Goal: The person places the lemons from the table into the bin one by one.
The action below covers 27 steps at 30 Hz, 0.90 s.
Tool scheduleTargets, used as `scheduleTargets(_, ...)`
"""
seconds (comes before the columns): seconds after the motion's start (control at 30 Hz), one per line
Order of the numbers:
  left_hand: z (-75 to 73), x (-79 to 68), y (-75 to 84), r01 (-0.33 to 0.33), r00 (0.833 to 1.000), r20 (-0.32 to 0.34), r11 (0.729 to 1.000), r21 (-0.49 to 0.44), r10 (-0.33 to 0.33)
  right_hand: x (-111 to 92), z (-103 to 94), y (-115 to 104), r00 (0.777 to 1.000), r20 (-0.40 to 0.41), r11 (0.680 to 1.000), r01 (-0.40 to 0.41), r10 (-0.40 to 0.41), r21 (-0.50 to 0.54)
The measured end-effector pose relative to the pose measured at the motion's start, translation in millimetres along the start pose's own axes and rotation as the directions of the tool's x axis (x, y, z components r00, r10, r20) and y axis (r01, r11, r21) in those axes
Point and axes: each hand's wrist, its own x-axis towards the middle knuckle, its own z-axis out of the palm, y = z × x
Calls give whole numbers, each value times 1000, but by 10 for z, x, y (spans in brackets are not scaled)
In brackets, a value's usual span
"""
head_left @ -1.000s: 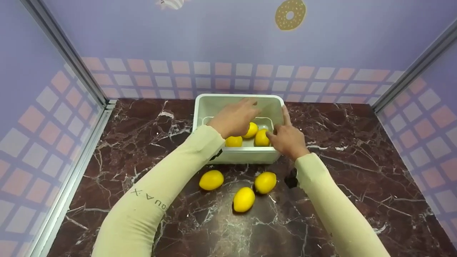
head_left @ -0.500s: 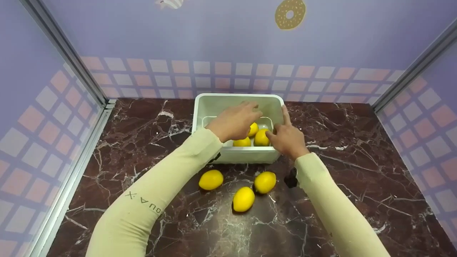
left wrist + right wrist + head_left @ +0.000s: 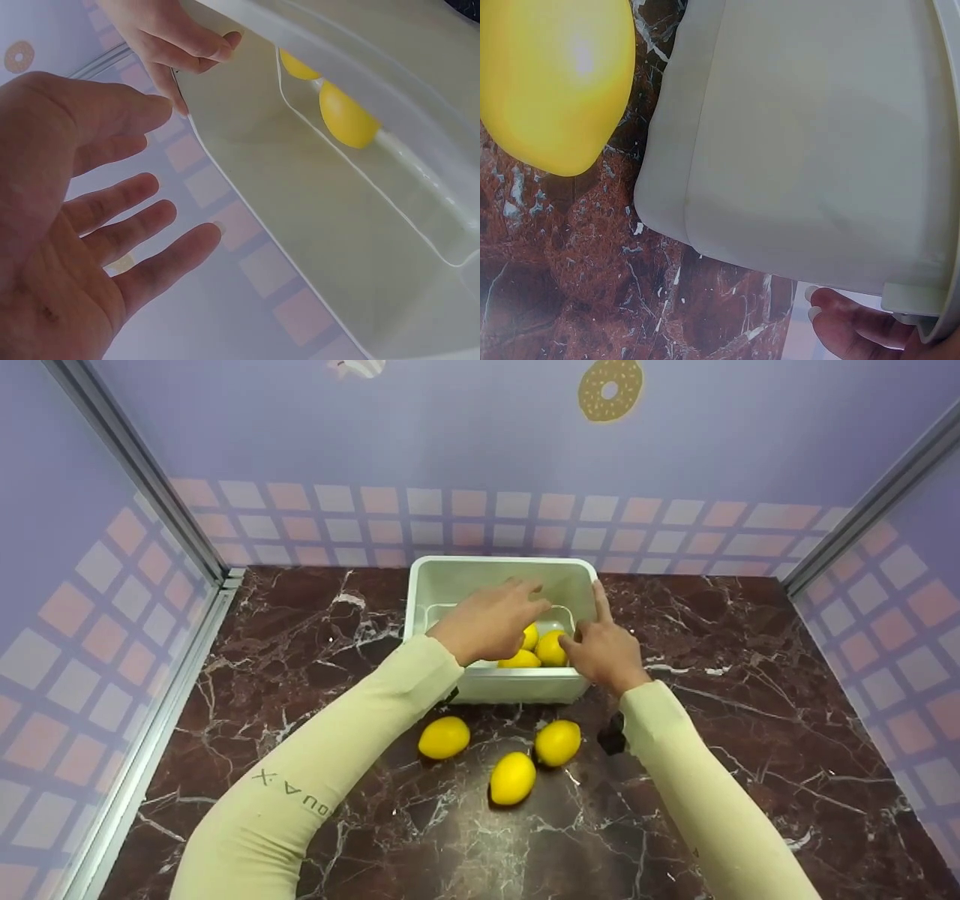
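Note:
A white plastic bin [image 3: 517,687] stands against the back wall, with yellow lemons [image 3: 553,649] inside on its right half. My left hand [image 3: 487,619] is over the bin's opening, fingers spread and nothing held, as the left wrist view shows. Its hand and wrist hide part of the bin's inside. At the right rim, my right hand [image 3: 606,654] grips the bin: its thumb is on the inner side and curled fingers [image 3: 847,322] sit outside, beneath the lip. In front of the bin lie three more lemons, one at left [image 3: 444,738], one nearest me [image 3: 513,778] and one at right [image 3: 557,743].
The dark red marbled tabletop [image 3: 720,720] extends to both sides of the bin. Purple panels with pink and white squares enclose it at the back [image 3: 337,435] and sides. Metal rails [image 3: 142,457] run along the corners.
Inside the bin, the front lemon has rolled right toward the other lemons. My left hand has shifted slightly left, while the right hand stays on the rim.

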Motion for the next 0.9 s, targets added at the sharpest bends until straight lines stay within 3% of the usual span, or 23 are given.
scheduleTargets(0.53, 14, -91, 40, -24, 1000, 1, 999, 37, 24, 2, 9, 3, 1000, 2, 1000, -4, 4, -7)
scheduleTargets(0.9, 26, -169, 73, -57, 997, -56, 997, 45, 59, 9, 4, -2, 1000, -3, 1000, -3, 3, -9)
